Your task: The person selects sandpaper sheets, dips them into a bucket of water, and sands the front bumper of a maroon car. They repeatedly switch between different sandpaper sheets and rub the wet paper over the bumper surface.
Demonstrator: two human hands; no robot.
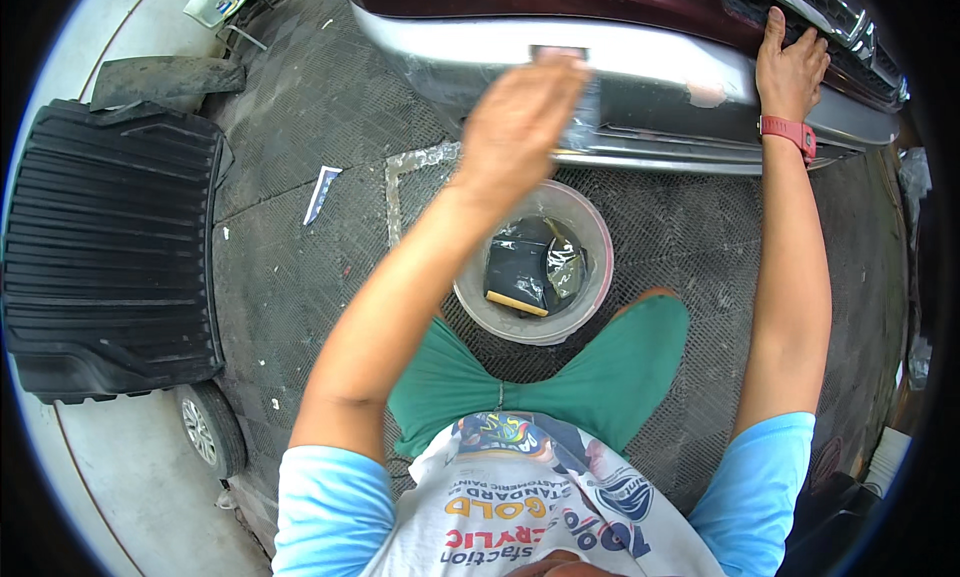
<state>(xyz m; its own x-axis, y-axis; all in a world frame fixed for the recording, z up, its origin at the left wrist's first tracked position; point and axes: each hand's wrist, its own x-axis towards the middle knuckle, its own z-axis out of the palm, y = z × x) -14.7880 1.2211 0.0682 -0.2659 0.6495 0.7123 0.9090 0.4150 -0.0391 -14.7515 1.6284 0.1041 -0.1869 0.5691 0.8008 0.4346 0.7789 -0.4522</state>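
Dark textured floor (300, 267) spreads below the silver bumper (665, 65), which I judge is being sanded. My left hand (522, 122) seems closed over a blurred dark sheet (545, 51) against it; my right hand (788, 74) rests open by the grille (757, 1). Next: light, even strokes.

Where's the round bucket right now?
In the head view, the bucket stands on the dark floor near the middle, between the green shorts and the silver bumper, just right of the left forearm.
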